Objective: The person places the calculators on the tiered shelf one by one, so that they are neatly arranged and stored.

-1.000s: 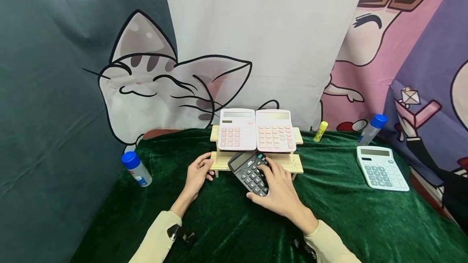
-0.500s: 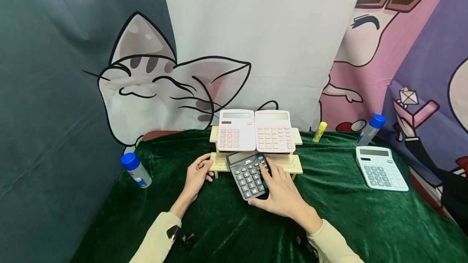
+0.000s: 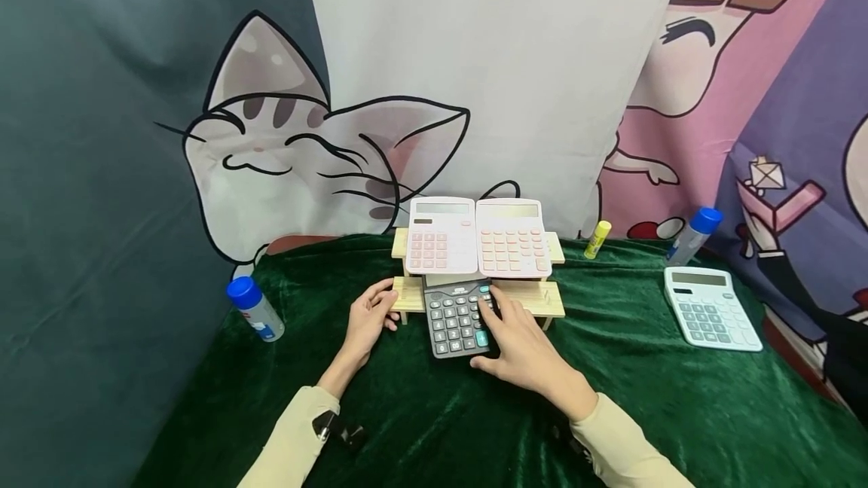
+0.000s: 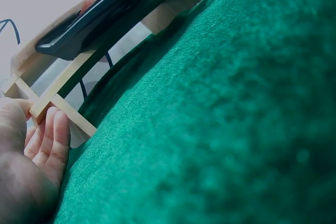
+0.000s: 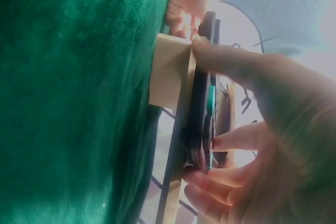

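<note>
A black desk calculator (image 3: 461, 322) lies over the lower step of a two-step wooden stand (image 3: 532, 297), its front part jutting past the step's near edge. My right hand (image 3: 525, 345) grips it, thumb at the bottom edge and fingers along the right side; the right wrist view shows the thumb (image 5: 226, 59) against its edge. With my left hand (image 3: 366, 324) I hold the left end of the lower step, fingers (image 4: 50, 132) curled at its corner. Two white calculators with pink keys (image 3: 441, 236) lean side by side on the upper step, overlapping the black one's display top.
To the right lies a pale blue-white calculator (image 3: 712, 309). Behind it stands a blue-capped bottle (image 3: 693, 237), with a yellow glue stick (image 3: 597, 240) closer to the stand. Another blue-capped bottle (image 3: 256, 309) is at the left. Green velvet cloth (image 3: 407, 428) covers the table.
The black calculator has turned from a clear slant to nearly straight, and its lower end has swung left, then up toward the stand. My left hand has stayed at the step's end.
</note>
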`<state>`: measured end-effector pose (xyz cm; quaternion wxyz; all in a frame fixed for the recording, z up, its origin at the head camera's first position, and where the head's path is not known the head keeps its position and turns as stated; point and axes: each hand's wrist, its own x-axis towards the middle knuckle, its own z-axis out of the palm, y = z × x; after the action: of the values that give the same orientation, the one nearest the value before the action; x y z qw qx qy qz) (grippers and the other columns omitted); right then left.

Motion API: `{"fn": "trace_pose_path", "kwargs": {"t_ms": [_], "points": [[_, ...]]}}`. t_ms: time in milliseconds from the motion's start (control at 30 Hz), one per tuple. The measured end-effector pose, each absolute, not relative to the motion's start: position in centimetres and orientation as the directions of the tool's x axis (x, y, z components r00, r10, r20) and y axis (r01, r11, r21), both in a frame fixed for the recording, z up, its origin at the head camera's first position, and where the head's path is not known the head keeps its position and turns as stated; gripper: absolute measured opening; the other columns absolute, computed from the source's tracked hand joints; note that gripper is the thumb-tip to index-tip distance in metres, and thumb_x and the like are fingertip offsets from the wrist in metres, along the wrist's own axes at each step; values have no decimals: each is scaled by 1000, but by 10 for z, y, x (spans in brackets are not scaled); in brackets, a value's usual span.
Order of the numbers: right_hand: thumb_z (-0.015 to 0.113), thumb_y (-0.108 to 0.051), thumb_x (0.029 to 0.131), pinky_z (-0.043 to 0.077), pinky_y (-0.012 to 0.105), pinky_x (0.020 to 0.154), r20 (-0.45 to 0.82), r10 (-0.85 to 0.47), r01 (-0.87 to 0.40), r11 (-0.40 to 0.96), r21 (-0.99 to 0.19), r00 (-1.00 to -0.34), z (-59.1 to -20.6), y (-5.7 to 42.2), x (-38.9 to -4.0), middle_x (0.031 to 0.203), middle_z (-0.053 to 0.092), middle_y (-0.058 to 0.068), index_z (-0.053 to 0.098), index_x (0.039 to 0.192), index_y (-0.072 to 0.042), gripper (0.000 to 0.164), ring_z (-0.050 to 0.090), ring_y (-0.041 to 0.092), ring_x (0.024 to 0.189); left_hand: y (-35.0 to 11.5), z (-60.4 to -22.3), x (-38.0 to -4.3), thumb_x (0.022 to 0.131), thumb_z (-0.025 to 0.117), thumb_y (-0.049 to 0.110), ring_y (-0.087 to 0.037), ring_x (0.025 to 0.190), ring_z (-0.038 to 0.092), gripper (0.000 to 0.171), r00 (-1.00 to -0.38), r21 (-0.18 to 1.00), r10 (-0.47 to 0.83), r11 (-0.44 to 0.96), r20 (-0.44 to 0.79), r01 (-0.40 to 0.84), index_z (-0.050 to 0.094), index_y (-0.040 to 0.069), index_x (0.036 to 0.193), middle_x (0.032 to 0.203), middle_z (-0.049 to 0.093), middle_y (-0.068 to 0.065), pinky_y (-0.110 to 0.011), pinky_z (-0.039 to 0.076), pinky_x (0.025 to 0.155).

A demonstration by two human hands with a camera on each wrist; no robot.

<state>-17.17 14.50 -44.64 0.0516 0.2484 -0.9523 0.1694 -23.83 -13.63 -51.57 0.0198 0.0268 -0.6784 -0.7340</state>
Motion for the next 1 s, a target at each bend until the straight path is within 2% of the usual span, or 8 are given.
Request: {"fn": "trace_pose_path", "kwargs": {"t_ms": [267,467,733,900,1000], "points": [[83,-45,79,38,57,112,194,-477,-515,810,-282,-857,-449,132,-177,157,29,28,44,148,-1,90,39,42,139,-139,-515,-235,99,64,22,-10,65,63,38,-997,998,-72,-67,-23,-18,59,10,135,109,67,-15,-20,54,51],[86,-42,74,42,52,108,235,-503,-547,815,-191,-832,-451,128,-181,153,35,25,49,144,-4,87,45,40,134,-138,-515,-233,100,63,22,-9,65,63,38,-998,998,-65,-62,-19,-15,58,11,136,115,65,-21,-19,54,52],[74,-54,80,45,49,103,272,-576,-606,795,-36,-771,-449,129,-184,150,46,18,54,141,-7,79,52,33,128,-136,-513,-236,99,63,22,-9,65,63,38,-998,998,-64,-63,-14,-10,59,10,134,112,65,-18,-20,54,51],[67,-57,85,47,46,101,331,-575,-618,785,-33,-748,-445,128,-185,141,57,13,62,134,-8,69,57,29,121,-135,-515,-238,99,64,24,-9,65,64,40,-998,998,-66,-57,-12,-8,58,8,135,110,66,-16,-20,54,51],[66,-57,86,47,47,101,341,-560,-612,789,-59,-755,-446,127,-186,141,58,11,62,134,-10,67,57,28,121,-136,-516,-238,99,64,24,-8,65,63,42,-998,999,-68,-49,-5,-1,57,6,136,110,65,-17,-19,54,51]]}}
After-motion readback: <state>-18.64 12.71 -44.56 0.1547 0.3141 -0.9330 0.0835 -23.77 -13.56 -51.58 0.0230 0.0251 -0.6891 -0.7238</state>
